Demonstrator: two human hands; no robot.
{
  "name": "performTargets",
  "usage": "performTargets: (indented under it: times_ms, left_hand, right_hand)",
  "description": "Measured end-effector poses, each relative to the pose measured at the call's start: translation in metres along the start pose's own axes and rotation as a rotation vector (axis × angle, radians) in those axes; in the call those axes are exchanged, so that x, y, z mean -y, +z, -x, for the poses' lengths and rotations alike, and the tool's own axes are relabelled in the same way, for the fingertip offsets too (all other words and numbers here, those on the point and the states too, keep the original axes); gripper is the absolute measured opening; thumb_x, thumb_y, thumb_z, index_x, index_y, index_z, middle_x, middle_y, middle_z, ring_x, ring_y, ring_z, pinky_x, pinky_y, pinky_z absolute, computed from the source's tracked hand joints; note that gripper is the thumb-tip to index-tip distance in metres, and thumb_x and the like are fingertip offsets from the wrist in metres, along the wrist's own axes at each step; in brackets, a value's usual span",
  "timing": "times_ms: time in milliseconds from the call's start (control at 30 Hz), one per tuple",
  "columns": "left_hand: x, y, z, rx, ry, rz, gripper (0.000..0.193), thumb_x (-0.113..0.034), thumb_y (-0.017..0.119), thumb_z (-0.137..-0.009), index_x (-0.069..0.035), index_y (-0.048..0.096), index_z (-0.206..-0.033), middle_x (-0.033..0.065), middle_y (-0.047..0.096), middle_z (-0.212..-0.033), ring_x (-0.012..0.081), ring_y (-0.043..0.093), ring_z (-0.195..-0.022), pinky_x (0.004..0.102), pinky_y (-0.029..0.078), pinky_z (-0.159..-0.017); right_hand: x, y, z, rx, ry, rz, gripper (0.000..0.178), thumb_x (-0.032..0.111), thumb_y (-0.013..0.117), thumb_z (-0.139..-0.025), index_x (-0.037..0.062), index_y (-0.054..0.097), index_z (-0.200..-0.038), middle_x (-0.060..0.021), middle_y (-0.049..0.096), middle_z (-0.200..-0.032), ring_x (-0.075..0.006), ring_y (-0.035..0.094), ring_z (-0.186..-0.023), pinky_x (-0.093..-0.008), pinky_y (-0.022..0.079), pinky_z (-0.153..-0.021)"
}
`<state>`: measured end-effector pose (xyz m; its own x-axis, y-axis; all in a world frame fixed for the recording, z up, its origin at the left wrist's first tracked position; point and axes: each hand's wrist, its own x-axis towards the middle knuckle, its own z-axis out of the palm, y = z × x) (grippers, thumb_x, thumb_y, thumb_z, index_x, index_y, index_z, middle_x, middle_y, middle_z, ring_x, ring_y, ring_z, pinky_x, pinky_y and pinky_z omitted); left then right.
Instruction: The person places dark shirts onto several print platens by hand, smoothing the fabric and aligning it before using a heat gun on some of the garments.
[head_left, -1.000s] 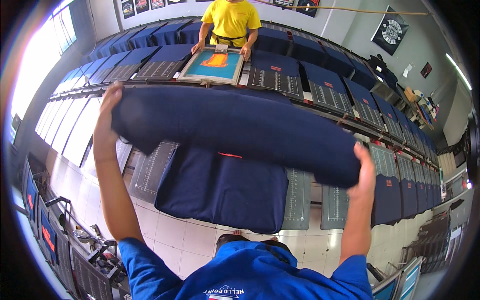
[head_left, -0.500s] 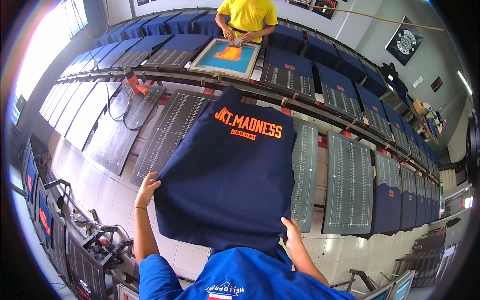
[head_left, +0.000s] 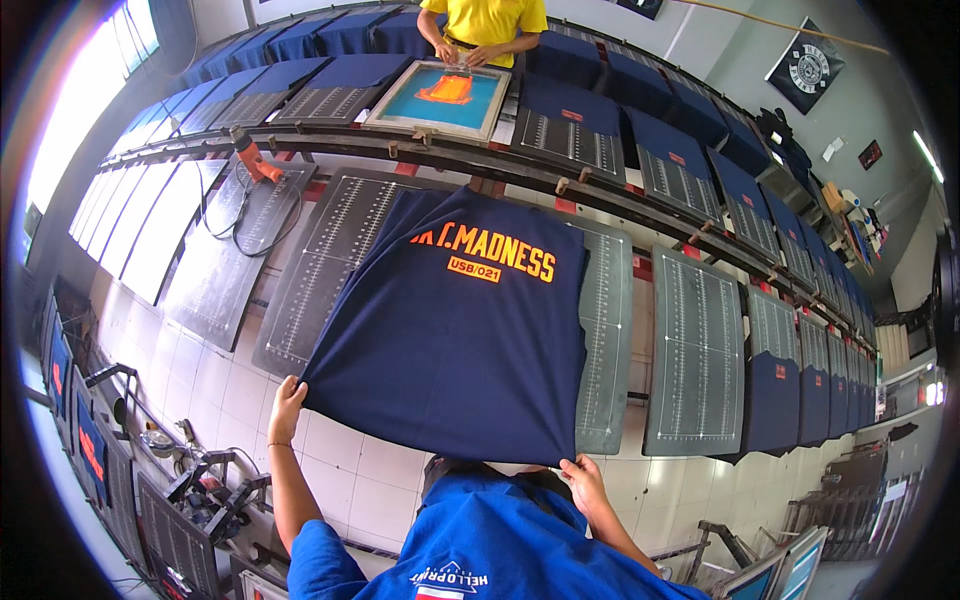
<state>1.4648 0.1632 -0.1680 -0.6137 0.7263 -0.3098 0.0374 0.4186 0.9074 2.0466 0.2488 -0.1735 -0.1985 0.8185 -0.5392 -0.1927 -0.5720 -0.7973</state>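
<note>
A navy T-shirt (head_left: 450, 365) with orange lettering across its far part lies over dark grid-marked printing boards, its near end reaching toward me. My left hand (head_left: 287, 408) is closed on the shirt's near left corner. Opposite it, my right hand (head_left: 583, 480) pinches the near right corner. Between the two hands the near edge is stretched, sagging only slightly. Some folds run along the shirt's left side, and part of the lettering there is creased over. Dark boards (head_left: 605, 345) show on both sides from under the cloth.
Across the dark rail (head_left: 470, 150), a person in a yellow top (head_left: 485, 22) works over a framed screen (head_left: 440, 100) with orange ink. An orange heat gun (head_left: 255, 160) with a looped cable rests on a board at left. More navy shirts (head_left: 773, 400) line the boards at right.
Both hands have come nearer to me, the left one more. The shirt's far end has settled flatter, and its near edge, hanging loose below the hands before, is now drawn out between them.
</note>
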Motion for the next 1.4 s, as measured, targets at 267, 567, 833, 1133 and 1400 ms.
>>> performTargets:
  times_ms: [267,567,833,1133,1400]
  left_hand:
    - [0.070,-0.022,-0.014,-0.038,-0.003,-0.046,0.018,-0.015,0.062,-0.088,-0.011,0.046,-0.081,-0.0054,0.039,-0.074,0.0062,0.041,-0.069,0.0246,0.035,-0.061]
    - [-0.046,0.083,-0.049,-0.520,0.377,-0.836,0.032,-0.005,0.060,-0.076,-0.002,0.056,-0.108,0.0171,0.058,-0.105,0.0370,0.054,-0.101,0.0467,0.044,-0.086]
    - [-0.172,0.304,-0.222,-0.169,0.795,-0.903,0.041,-0.014,0.067,-0.078,-0.009,0.057,-0.118,0.0112,0.048,-0.127,0.0340,0.045,-0.118,0.0449,0.039,-0.096]
    - [-0.180,0.261,-0.387,0.057,0.433,-0.668,0.037,-0.019,0.072,-0.078,-0.001,0.052,-0.102,0.0218,0.063,-0.093,0.0401,0.061,-0.089,0.0462,0.049,-0.075]
    - [-0.177,0.210,-0.297,-0.506,0.705,-0.953,0.018,-0.016,0.053,-0.089,-0.003,0.054,-0.101,0.0198,0.059,-0.099,0.0375,0.056,-0.098,0.0455,0.044,-0.086]
  right_hand:
    - [-0.022,-0.008,0.004,0.002,0.141,0.207,0.013,0.014,0.071,-0.082,0.0082,0.059,-0.082,0.0013,0.058,-0.075,-0.0089,0.050,-0.069,-0.0239,0.040,-0.068]
    - [0.037,-0.001,-0.033,0.091,0.183,1.187,0.038,0.032,0.071,-0.080,0.0005,0.067,-0.101,-0.0151,0.070,-0.096,-0.0271,0.066,-0.090,-0.0345,0.050,-0.080]
    - [0.135,0.000,-0.092,0.229,0.173,0.933,0.032,0.032,0.064,-0.088,0.0022,0.067,-0.099,-0.0061,0.068,-0.083,-0.0143,0.062,-0.074,-0.0291,0.049,-0.069]
    - [0.131,-0.058,-0.084,0.059,0.224,0.842,0.023,0.020,0.061,-0.091,0.0015,0.063,-0.104,-0.0025,0.065,-0.085,-0.0103,0.059,-0.073,-0.0259,0.048,-0.067]
    - [0.122,0.025,-0.120,-0.105,-0.239,0.910,0.027,0.025,0.068,-0.085,0.0037,0.062,-0.100,-0.0089,0.067,-0.084,-0.0215,0.066,-0.075,-0.0333,0.051,-0.068]
